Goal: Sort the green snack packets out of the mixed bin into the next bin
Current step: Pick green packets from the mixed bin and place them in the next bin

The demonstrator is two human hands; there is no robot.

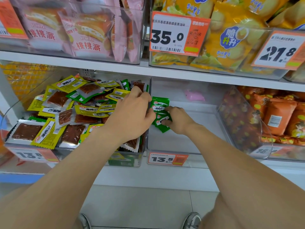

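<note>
1. While a bunch of green packets (159, 106) is held just past the dividing wall, over the near-left part of the next bin (189, 142), the transfer step is judged to be in hand.
2. The bunch is grasped by the right grip (179, 120), whose fingers are curled round its lower end.
3. The left grip (132, 111) is set against the bunch's left edge with fingers bent; whether it pinches the packets or only touches them cannot be told.
4. Other green ones (74, 95) are seen among yellow packets (43, 136) in the mixed bin (125, 161), so the sorting is judged far from finished.
5. A pink item (194, 96) lies at the back of the next bin, well apart from the bunch.
6. Next, the bunch would need to be let down onto the bin's floor and released, and a further green packet picked from the heap without yellow ones being dragged along.
</note>
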